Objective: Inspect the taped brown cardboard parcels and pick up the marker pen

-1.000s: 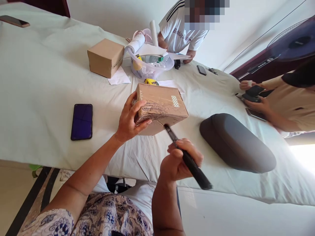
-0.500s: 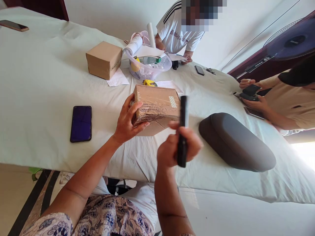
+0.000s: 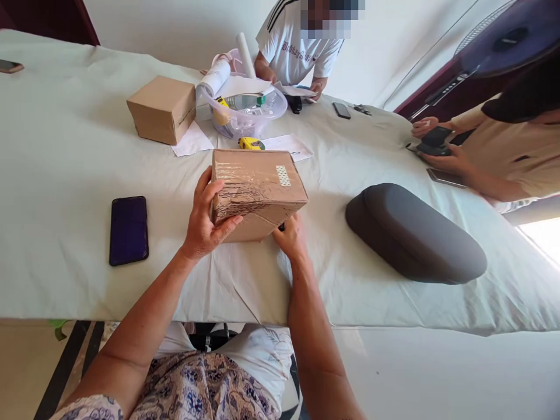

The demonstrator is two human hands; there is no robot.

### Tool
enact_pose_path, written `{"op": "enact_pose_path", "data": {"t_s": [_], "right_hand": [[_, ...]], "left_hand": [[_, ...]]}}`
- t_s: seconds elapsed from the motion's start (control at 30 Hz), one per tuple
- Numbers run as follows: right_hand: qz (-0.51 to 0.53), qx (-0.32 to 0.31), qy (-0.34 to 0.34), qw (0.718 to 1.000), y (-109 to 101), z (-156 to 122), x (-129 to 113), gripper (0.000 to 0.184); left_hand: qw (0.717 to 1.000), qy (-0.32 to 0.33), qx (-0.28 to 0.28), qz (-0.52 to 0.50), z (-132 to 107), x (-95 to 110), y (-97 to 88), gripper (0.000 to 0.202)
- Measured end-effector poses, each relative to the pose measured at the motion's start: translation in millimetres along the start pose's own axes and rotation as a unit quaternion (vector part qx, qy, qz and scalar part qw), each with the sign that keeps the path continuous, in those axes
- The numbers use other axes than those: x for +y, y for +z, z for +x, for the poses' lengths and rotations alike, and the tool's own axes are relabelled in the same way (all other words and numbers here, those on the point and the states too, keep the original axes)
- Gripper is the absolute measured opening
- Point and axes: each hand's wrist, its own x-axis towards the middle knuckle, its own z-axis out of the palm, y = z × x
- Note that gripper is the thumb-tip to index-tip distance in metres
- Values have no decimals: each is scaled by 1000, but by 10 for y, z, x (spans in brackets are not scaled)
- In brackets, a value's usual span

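A taped cardboard box with creased tape and a small patterned label is tilted above the table. My left hand grips its left side, thumb on the near face and fingers over the top edge. My right hand is closed beside the box's lower right corner. A bit of a black stick-shaped object shows at its fingers; the rest is hidden by the hand and box. Whether the hand also touches the box, I cannot tell.
Left lies a phone; right, a dark rounded case. Behind are another cardboard box, a yellow tape measure, papers and a filled plastic basin. Two people sit at the far side and right.
My right hand has moved down and left with the black stick, from in front of the box's right end to its lower corner. The view has shifted slightly.
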Motion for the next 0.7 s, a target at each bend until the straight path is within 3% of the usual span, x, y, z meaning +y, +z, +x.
{"op": "enact_pose_path", "data": {"t_s": [0.17,0.33,0.6,0.7], "right_hand": [[-122,-75,11,990,-2,-50,-92,40],[-140,-99,5,985,-10,-56,-85,46],[-109,-92,15,990,-13,-31,-61,46],[-86,-80,19,993,-10,-18,-37,49]], "left_hand": [[1000,0,-6,1,-17,-39,-40,79],[1000,7,-16,0,-59,-62,-38,81],[995,-85,-43,-32,-215,-54,-136,95],[991,-131,3,-11,-306,63,-304,75]]}}
